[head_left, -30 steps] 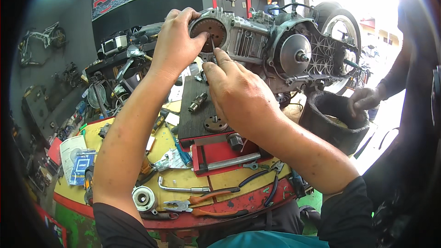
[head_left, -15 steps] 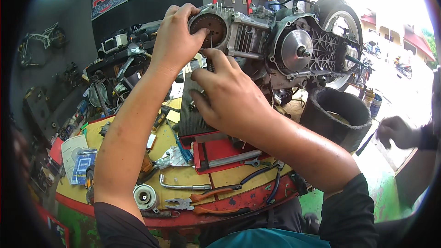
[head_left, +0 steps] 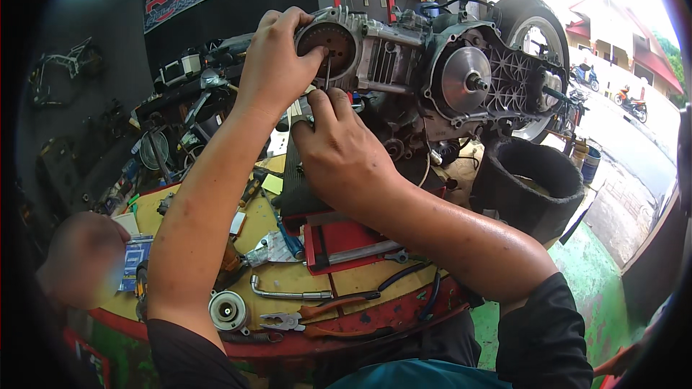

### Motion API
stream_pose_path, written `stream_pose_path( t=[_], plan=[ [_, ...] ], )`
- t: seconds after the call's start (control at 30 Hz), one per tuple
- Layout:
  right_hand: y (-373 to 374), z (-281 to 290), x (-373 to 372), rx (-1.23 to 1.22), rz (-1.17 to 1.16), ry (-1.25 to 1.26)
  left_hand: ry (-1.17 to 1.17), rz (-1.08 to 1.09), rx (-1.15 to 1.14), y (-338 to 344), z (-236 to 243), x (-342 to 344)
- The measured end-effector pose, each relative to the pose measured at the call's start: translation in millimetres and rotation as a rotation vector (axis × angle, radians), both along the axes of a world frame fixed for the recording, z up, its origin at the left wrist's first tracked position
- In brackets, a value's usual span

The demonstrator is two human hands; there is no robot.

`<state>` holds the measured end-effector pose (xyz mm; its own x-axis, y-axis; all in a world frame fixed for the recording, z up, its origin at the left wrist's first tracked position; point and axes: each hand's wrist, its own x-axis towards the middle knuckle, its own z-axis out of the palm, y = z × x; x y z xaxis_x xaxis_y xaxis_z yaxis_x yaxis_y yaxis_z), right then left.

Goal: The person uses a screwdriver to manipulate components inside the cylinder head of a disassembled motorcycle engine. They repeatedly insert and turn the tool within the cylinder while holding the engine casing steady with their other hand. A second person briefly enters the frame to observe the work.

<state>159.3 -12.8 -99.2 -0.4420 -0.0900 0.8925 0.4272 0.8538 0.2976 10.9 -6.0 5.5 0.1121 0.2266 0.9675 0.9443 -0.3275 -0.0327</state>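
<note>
My left hand [head_left: 280, 50] grips the rim of the engine's cylinder head [head_left: 349, 20], fingers over the top edge. Its thumb presses on the brown cam sprocket [head_left: 339, 45] inside the round opening. Just below, my right hand [head_left: 343, 148] is closed around a slim metal shaft [head_left: 329, 72], like a screwdriver's, that points up to the sprocket. Any handle is hidden in my fingers. To the right, the engine [head_left: 393, 61] shows cooling fins, a shiny round pulley [head_left: 465, 79] and an open ribbed case [head_left: 513, 75].
On the yellow bench [head_left: 353, 310] lie pliers [head_left: 288, 320], an L-shaped socket wrench [head_left: 292, 291], a round metal part [head_left: 228, 310] and a red tray [head_left: 317, 245]. A black tub [head_left: 526, 180] stands right of the bench. Another person's blurred head [head_left: 83, 259] is at the left.
My right hand has shifted down, and more of the metal shaft shows above it. My left hand stays in place. A head has appeared at left; the other person's hand at right has left its spot.
</note>
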Motion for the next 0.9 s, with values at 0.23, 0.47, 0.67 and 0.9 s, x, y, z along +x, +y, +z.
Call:
stream_pose_path(
  t=[0.23,0.47,0.67,0.9],
  plan=[
    [1.4,1.1,2.3,0.068,-0.062,-0.025,-0.011,-0.001,-0.005,-3.5,0.1,3.0],
    [2.9,5.4,19.8,0.126,-0.150,-0.190,0.003,-0.001,0.007,-3.2,-0.4,3.7],
    [0.3,17.8,37.4,0.146,-0.191,-0.312,-0.002,0.006,0.008,-4.5,0.0,3.5],
    [3.7,14.1,45.2,0.111,-0.081,-0.256,-0.006,0.011,0.003,-3.4,0.7,4.1]
  ],
)
